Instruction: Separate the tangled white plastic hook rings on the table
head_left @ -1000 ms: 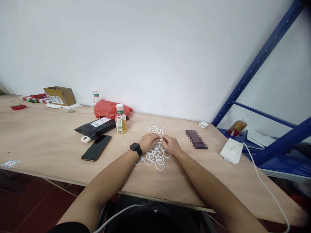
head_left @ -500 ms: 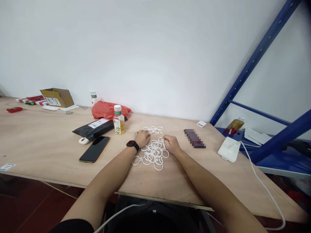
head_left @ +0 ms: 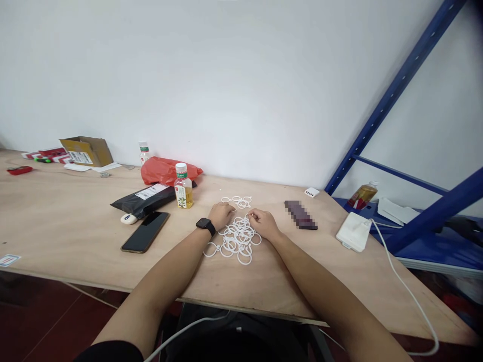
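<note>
Rings of white plastic (head_left: 237, 240) heaped on plywood (head_left: 75, 221); right hand (head_left: 263, 223) touching them

A plywood table (head_left: 75, 211) holds white plastic rings (head_left: 237, 240), a smartphone (head_left: 145, 232)

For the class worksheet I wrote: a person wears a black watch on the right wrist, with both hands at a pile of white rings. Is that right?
Not quite: the head view shows the black watch on the left wrist, not the right. The rest stands: the left hand and right hand are both at the pile of white rings.
</note>
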`<state>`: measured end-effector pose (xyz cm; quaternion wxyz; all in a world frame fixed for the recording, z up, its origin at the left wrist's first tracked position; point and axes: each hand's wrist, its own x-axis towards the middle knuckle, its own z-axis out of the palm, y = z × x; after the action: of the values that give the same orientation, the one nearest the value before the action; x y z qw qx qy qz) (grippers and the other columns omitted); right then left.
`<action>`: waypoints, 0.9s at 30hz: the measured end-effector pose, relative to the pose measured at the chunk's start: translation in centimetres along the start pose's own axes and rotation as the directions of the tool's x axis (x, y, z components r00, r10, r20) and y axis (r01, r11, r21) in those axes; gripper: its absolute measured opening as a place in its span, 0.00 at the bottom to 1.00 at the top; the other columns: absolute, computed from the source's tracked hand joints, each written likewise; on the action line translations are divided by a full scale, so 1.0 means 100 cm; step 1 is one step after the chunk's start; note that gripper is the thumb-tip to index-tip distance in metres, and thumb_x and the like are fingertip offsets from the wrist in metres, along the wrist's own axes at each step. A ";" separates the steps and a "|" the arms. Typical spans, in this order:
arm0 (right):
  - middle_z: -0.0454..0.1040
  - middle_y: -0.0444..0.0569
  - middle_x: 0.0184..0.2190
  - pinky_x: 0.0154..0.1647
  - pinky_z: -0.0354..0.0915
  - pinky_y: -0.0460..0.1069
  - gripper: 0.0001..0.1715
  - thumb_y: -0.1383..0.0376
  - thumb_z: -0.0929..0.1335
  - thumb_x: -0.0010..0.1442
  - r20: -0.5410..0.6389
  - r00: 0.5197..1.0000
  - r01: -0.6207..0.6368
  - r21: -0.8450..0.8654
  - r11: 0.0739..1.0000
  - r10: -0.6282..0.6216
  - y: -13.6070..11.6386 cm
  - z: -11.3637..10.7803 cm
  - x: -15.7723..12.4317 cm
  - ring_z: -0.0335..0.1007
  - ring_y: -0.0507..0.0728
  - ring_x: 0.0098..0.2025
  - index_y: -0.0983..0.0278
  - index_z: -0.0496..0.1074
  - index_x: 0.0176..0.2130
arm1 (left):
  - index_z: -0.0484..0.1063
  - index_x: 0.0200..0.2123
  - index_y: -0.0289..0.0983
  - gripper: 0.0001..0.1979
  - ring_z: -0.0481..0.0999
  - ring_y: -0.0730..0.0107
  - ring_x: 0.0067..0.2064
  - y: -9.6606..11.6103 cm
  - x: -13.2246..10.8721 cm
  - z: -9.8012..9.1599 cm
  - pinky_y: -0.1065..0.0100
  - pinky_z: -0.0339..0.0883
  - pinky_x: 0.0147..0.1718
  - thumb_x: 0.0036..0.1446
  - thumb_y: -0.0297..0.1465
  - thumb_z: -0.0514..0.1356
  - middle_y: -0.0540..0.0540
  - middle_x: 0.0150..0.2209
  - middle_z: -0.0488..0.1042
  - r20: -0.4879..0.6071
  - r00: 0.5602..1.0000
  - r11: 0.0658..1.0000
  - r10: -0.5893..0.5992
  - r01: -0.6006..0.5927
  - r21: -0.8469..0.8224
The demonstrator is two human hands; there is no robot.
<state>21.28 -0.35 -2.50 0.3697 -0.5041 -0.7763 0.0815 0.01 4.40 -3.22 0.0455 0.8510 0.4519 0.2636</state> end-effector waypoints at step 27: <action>0.75 0.42 0.27 0.28 0.63 0.45 0.12 0.67 0.64 0.57 -0.034 0.997 0.071 0.191 0.979 -0.065 -0.004 0.001 -0.002 0.68 0.51 0.24 0.62 0.73 0.41 | 0.79 0.36 0.33 0.09 0.77 0.68 0.37 0.044 -0.004 -0.005 0.68 0.69 0.38 0.56 0.32 0.62 0.43 0.36 0.79 -0.091 0.995 0.723 0.033 -0.086 -0.685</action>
<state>20.94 -0.69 -2.49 0.4299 -0.4402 -0.7764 0.1365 2.92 1.44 -1.57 0.3330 0.7774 0.2958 0.4442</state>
